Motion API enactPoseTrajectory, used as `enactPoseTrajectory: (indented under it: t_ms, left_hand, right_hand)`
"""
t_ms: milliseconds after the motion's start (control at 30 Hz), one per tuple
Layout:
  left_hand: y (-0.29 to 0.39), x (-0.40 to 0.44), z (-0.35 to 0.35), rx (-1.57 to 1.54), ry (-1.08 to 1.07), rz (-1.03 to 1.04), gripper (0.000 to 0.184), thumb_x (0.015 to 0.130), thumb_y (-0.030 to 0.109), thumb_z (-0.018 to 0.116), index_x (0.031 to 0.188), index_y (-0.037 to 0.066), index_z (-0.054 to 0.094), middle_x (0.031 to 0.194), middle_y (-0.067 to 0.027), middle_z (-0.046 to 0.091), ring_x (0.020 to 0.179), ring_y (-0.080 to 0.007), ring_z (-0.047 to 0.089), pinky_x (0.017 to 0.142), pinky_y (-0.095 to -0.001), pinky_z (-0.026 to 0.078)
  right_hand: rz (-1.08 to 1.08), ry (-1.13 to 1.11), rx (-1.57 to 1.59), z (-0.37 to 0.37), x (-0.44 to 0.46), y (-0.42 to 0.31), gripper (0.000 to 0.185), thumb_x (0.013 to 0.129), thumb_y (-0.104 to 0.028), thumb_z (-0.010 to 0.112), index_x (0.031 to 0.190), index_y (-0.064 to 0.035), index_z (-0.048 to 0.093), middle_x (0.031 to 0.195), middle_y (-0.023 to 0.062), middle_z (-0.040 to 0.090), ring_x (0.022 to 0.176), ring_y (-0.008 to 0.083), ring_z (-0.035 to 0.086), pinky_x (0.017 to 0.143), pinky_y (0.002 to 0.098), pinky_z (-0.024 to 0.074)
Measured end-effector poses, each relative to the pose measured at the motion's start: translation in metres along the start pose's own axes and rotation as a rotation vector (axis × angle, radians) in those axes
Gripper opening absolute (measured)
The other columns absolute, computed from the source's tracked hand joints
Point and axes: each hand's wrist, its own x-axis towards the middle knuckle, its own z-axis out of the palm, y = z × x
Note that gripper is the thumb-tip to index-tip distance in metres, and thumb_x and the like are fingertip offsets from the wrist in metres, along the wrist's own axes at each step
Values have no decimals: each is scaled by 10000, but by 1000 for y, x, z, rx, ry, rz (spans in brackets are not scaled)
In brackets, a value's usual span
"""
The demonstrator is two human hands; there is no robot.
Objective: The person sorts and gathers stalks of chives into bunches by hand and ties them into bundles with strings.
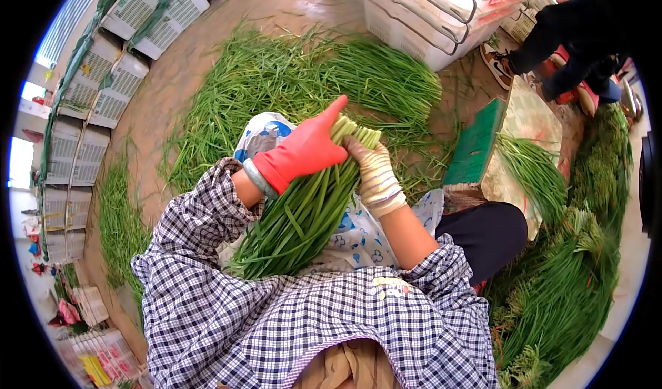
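A thick bunch of long green stalks (300, 217) lies across my lap, its pale cut ends pointing up and away from me. My left hand (303, 148), in a red rubber glove, is wrapped round the bunch just below the cut ends, with the index finger stretched out. On the other side, my right hand (372, 175), in a striped cream glove, grips the same bunch near its ends, thumb on top. Under the bunch, a white apron with blue prints (358, 237) covers my lap.
Loose green stalks (255, 79) spread over the floor ahead. White crates (414, 31) stand beyond them. At right are a green-sided board stand (476, 144) holding stalks, a large heap of bundles (558, 299) and another person's legs (545, 44). More crates (96, 79) line the left.
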Motion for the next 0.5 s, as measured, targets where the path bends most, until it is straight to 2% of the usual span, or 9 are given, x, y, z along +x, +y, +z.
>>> enactPoseTrajectory:
  t_ms: [33,100,167,233,300,367,433,467,500]
  left_hand:
    - [-3,2,0,1,-2,6,837,774,22,663,1506,63,259,1066,-89,644,914,-143,614,832,-290,497]
    - [-12,7,-6,-258,138,-108,824,774,10,651,1500,61,266,1017,-100,639,861,-159,622,814,-284,501]
    - [-20,8,-12,-309,181,-78,804,769,-6,643,1487,49,286,969,-105,628,831,-182,629,800,-296,512]
    - [-16,3,-21,-666,268,-107,801,759,-24,631,1480,34,286,949,-108,619,835,-206,636,801,-321,521]
    - [-13,0,-40,-701,296,-79,755,780,-6,601,1467,25,290,927,-116,615,854,-234,643,804,-342,526]
    - [-4,-6,-77,-777,475,50,690,816,53,587,1444,15,305,953,-130,625,869,-245,643,817,-353,526]
    - [-8,-25,-136,-769,543,183,607,857,135,580,1405,8,351,1030,-155,644,895,-248,646,839,-361,524]
    - [-20,-36,-175,-819,559,236,483,862,142,556,1312,1,452,1034,-167,646,904,-253,644,864,-357,518]
    - [-33,-50,-213,-868,570,287,386,867,150,533,1220,-7,553,1037,-179,648,913,-259,643,890,-353,512]
  right_hand:
    - [-41,60,-4,0,1,-2,176,864,-133,714,997,-33,659,896,44,686,775,143,645,708,288,532]
    - [-40,36,27,-2,-5,-16,155,878,-145,698,969,-25,660,870,58,687,746,156,647,679,299,540]
    - [-36,15,60,-1,-13,-28,148,892,-156,682,942,-18,661,845,73,688,716,169,650,649,309,548]
    - [-91,-13,104,2,-19,-36,174,921,-183,642,916,-9,652,821,94,685,671,190,649,607,328,555]
    - [-154,-2,134,14,-30,-57,195,928,-218,634,906,-24,641,819,87,682,682,185,645,618,321,552]
    - [-276,-77,22,0,-29,-87,209,924,-255,642,947,-48,629,851,88,678,744,190,650,693,328,549]
    - [-527,-10,23,8,-57,-137,235,923,-293,639,1000,-72,619,924,95,671,842,194,645,798,344,530]
    - [-570,-117,13,-2,-67,-162,229,921,-292,642,1027,-91,620,993,99,661,943,203,631,893,375,504]
    - [-693,-21,128,0,-89,-182,203,931,-260,632,1033,-85,623,1005,96,657,985,223,628,956,418,492]
